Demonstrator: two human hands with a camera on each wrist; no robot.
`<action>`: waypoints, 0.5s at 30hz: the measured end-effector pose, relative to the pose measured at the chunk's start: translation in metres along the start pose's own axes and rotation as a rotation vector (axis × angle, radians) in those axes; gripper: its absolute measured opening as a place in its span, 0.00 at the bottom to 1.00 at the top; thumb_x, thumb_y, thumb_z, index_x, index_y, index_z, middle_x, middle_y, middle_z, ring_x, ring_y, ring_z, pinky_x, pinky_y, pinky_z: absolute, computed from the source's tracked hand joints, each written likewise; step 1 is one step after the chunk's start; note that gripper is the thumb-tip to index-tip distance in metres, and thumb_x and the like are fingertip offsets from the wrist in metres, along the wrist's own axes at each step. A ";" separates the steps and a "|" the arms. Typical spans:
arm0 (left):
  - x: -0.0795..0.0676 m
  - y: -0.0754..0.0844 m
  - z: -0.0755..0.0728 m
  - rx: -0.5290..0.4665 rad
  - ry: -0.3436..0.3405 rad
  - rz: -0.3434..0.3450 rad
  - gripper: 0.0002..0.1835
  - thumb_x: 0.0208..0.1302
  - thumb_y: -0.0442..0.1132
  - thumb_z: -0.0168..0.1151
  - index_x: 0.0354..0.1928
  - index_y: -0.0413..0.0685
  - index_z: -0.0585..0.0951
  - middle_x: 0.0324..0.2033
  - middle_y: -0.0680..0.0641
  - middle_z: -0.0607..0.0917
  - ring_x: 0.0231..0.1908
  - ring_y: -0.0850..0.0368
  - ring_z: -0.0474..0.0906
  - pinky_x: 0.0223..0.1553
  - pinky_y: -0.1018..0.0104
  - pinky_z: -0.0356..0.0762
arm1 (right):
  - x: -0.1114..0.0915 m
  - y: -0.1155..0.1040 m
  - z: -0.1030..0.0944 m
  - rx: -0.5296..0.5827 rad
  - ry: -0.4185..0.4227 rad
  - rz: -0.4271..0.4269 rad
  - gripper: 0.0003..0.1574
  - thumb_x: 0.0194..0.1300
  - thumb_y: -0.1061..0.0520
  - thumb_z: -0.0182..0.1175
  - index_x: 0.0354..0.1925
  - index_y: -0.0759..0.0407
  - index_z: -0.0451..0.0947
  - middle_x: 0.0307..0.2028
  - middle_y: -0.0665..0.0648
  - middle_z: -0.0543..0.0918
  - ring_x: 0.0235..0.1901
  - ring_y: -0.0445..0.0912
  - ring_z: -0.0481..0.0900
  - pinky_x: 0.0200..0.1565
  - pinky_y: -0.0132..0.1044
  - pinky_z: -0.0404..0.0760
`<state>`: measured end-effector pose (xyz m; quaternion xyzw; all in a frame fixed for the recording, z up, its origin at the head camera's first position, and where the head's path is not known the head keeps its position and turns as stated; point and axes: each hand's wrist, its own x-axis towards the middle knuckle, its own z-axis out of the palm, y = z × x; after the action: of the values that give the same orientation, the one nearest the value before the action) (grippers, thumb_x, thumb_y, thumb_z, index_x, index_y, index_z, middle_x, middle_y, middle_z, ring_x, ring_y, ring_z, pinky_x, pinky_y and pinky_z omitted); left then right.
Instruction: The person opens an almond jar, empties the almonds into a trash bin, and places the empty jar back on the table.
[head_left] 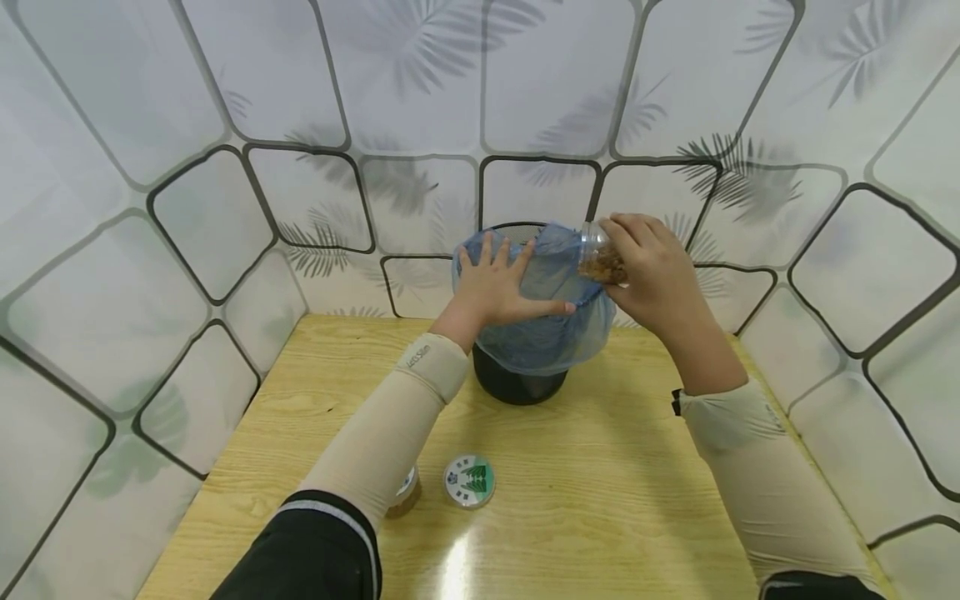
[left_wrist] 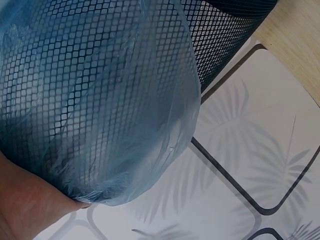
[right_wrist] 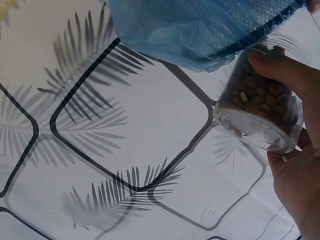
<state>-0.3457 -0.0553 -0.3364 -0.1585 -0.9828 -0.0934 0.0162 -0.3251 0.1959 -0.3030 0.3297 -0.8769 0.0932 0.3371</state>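
Note:
A black mesh bin (head_left: pixel 517 385), lined with a translucent blue plastic bag (head_left: pixel 543 337), stands at the far side of the table. My left hand (head_left: pixel 491 287) lies spread across the bag at the bin's mouth, fingers straight and thumb reaching toward the right. In the left wrist view the bag (left_wrist: pixel 125 110) drapes over the bin's mesh side (left_wrist: pixel 220 45). My right hand (head_left: pixel 660 275) grips a clear jar (head_left: pixel 596 254) tipped on its side, its mouth toward the bag. Brown nut-like pieces (right_wrist: pixel 260 95) fill part of the jar in the right wrist view.
A round lid (head_left: pixel 469 481) with a green and white label lies on the wooden table (head_left: pixel 600 500). Beside it a second small container (head_left: pixel 407 493) is partly hidden by my left forearm. Patterned walls (head_left: pixel 420 200) enclose the table at the back and sides.

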 end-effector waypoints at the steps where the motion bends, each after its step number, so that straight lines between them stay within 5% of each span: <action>1: 0.000 0.000 0.000 -0.002 -0.001 0.000 0.67 0.54 0.92 0.46 0.87 0.67 0.38 0.86 0.39 0.45 0.85 0.33 0.30 0.77 0.20 0.31 | 0.000 0.000 0.000 0.000 0.004 -0.004 0.58 0.42 0.70 0.86 0.72 0.68 0.72 0.66 0.72 0.78 0.67 0.69 0.73 0.72 0.62 0.72; 15: -0.002 0.000 0.000 -0.007 0.004 0.004 0.67 0.53 0.92 0.46 0.87 0.68 0.38 0.86 0.38 0.45 0.85 0.32 0.30 0.77 0.20 0.30 | -0.001 0.000 0.003 -0.008 0.062 -0.079 0.51 0.46 0.76 0.78 0.69 0.71 0.73 0.65 0.73 0.79 0.67 0.68 0.74 0.72 0.60 0.72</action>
<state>-0.3442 -0.0557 -0.3362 -0.1606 -0.9821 -0.0971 0.0179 -0.3265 0.1951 -0.3061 0.3596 -0.8528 0.0867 0.3686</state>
